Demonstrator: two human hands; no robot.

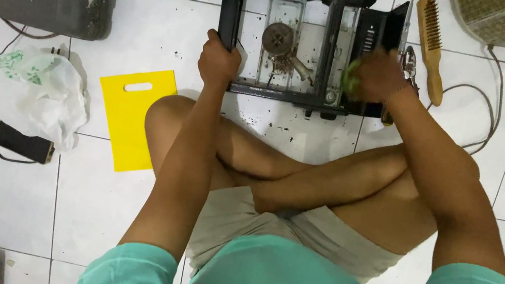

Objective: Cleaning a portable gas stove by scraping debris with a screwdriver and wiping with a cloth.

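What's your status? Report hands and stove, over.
Left hand grips stove frame corner. Right hand presses green scrubber on frame's right side. Wire brush lies beside.

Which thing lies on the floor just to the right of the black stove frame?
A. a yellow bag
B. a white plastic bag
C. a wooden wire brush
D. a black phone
C: the wire brush lies on the tiles right of the stove frame, beyond the right hand; the yellow bag, phone and plastic bag are all on the left.
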